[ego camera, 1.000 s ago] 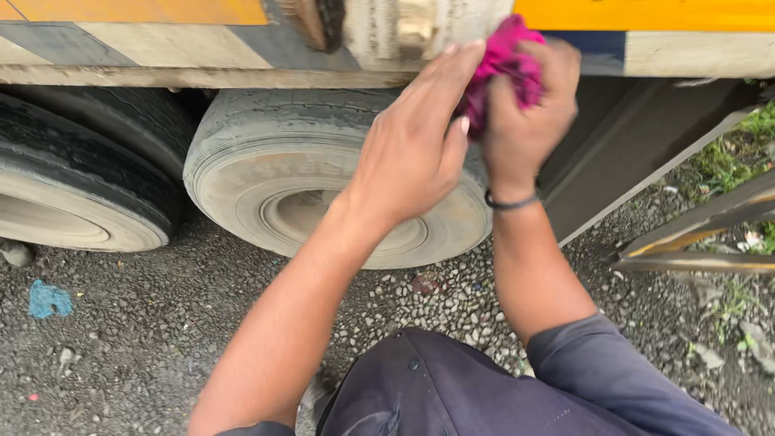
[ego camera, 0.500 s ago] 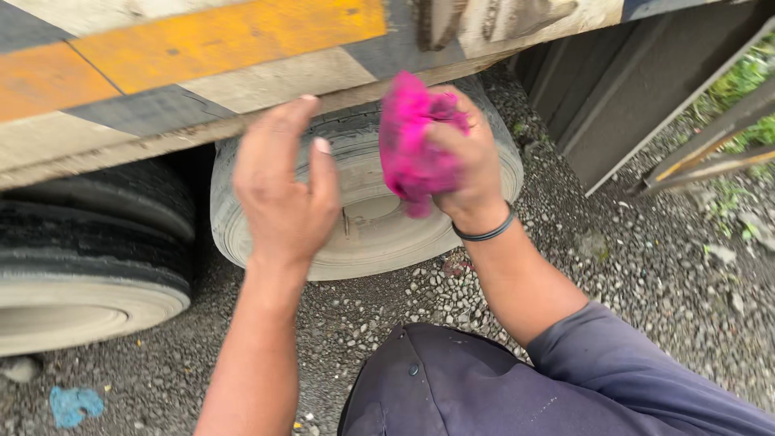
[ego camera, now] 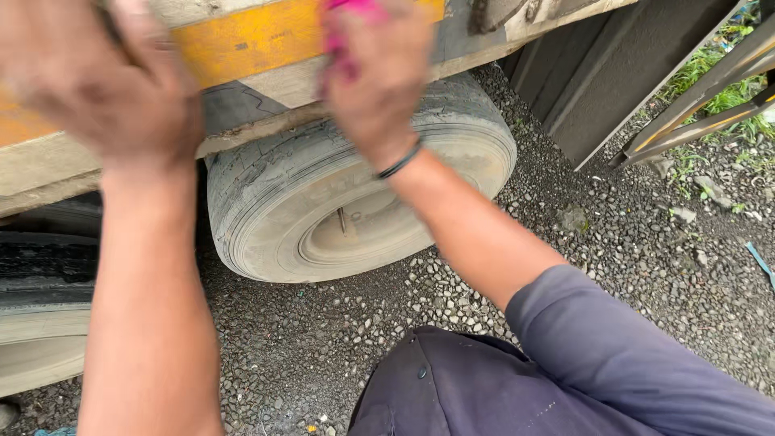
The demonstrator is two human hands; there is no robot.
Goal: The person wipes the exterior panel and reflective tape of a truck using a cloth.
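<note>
Up high, both arms raised — right hand (ego camera: 379,77) clutching pink cloth (ego camera: 351,10).

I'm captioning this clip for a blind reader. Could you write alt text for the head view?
The right hand grips a pink cloth against a truck's yellow-striped side rail, the left hand raised beside it, blurred. Below stands a dusty tyre on gravel.

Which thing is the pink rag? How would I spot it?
Find the big dusty tyre, then look up to the yellow stripe above it. The pink rag is bunched in the right hand, the only bright pink thing there.
</note>
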